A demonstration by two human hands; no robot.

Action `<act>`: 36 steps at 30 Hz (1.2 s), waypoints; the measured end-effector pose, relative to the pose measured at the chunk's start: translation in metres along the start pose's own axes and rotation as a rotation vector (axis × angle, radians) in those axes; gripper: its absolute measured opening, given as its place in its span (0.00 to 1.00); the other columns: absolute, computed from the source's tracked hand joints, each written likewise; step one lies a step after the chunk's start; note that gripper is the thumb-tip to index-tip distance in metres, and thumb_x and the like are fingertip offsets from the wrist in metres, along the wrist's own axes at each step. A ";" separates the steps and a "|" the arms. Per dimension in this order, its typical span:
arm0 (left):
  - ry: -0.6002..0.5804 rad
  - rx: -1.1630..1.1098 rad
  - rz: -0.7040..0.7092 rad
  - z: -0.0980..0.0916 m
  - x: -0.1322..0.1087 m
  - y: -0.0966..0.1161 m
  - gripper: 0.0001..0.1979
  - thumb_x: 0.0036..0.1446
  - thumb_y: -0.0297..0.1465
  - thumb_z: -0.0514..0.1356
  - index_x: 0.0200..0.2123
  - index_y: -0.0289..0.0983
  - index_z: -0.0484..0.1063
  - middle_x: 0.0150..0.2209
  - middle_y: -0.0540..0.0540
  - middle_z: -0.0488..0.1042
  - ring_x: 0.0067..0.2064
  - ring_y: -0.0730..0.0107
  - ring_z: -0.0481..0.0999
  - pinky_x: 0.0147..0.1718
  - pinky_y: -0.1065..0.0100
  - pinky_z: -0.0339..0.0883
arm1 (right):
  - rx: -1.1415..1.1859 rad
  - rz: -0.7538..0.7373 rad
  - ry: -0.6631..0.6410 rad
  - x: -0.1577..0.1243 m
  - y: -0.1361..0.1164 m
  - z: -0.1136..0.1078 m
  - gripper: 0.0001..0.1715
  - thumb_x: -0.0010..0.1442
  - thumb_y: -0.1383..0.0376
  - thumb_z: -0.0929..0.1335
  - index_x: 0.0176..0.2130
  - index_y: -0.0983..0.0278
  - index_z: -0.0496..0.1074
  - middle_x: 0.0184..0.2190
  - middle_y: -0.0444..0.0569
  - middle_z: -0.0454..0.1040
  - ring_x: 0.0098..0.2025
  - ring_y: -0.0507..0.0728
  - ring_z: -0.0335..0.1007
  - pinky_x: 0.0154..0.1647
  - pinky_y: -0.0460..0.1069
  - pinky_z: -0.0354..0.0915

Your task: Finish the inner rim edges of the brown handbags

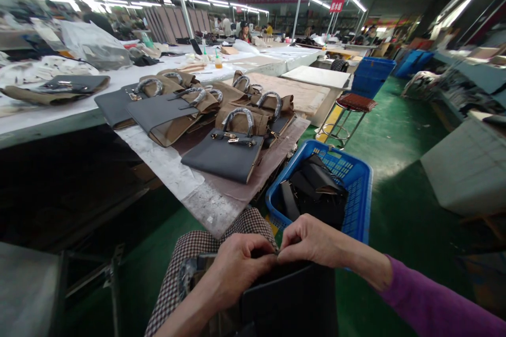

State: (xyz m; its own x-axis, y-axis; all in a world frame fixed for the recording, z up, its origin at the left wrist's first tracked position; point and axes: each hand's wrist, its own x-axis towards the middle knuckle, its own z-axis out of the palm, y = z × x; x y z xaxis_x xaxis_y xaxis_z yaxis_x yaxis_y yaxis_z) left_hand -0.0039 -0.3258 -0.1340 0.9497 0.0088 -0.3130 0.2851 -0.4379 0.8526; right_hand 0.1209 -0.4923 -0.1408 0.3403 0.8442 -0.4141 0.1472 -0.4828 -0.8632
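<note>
A dark handbag [292, 295] rests on my lap, over checked trousers [174, 258]. My left hand [245, 260] is closed in a pinch on the bag's top edge. Right beside it, my right hand [306, 242] pinches the same edge, the fingertips of both hands nearly meeting. Any smaller part between the fingers is too hidden to make out. A wrapped handle of this bag shows partly at the left, beside my left wrist. The bag's lower part runs out of view.
Several grey and brown handbags [227, 152] with wrapped handles lie on the table [215, 216] ahead. A blue basket [359, 195] of dark pieces stands at the right, near my right arm. Behind it are a stool [356, 102] and a white box [462, 168].
</note>
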 end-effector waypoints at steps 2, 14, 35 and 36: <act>-0.021 -0.001 0.016 -0.001 -0.001 -0.001 0.11 0.55 0.36 0.59 0.32 0.38 0.79 0.29 0.52 0.77 0.33 0.69 0.74 0.32 0.72 0.61 | 0.002 0.004 -0.025 -0.001 -0.001 -0.002 0.12 0.52 0.61 0.71 0.27 0.70 0.78 0.17 0.39 0.64 0.20 0.46 0.53 0.20 0.42 0.49; -0.107 -0.197 -0.081 -0.007 0.004 -0.016 0.09 0.53 0.33 0.60 0.34 0.37 0.78 0.27 0.53 0.75 0.29 0.73 0.68 0.28 0.73 0.58 | 0.152 0.030 -0.245 -0.018 0.001 -0.023 0.21 0.50 0.74 0.63 0.43 0.67 0.78 0.27 0.42 0.71 0.28 0.48 0.62 0.30 0.42 0.59; -0.131 -0.303 -0.196 -0.006 0.005 -0.004 0.14 0.53 0.41 0.61 0.29 0.34 0.73 0.23 0.53 0.68 0.25 0.76 0.63 0.23 0.74 0.53 | 0.297 0.067 -0.166 -0.030 -0.003 -0.004 0.12 0.55 0.68 0.67 0.37 0.67 0.79 0.31 0.46 0.77 0.29 0.50 0.67 0.35 0.45 0.63; -0.157 -0.326 -0.208 -0.008 0.006 -0.003 0.13 0.52 0.40 0.62 0.29 0.34 0.73 0.22 0.53 0.67 0.25 0.76 0.62 0.23 0.74 0.52 | 0.303 0.072 -0.164 -0.030 -0.003 -0.003 0.12 0.55 0.68 0.67 0.38 0.67 0.79 0.32 0.46 0.77 0.30 0.51 0.68 0.35 0.45 0.63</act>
State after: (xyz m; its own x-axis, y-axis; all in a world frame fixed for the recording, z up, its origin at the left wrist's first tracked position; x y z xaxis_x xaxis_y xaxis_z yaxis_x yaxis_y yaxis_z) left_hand 0.0018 -0.3176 -0.1352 0.8436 -0.0810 -0.5308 0.5185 -0.1338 0.8446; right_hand 0.1134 -0.5173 -0.1249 0.1825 0.8484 -0.4970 -0.1625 -0.4725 -0.8662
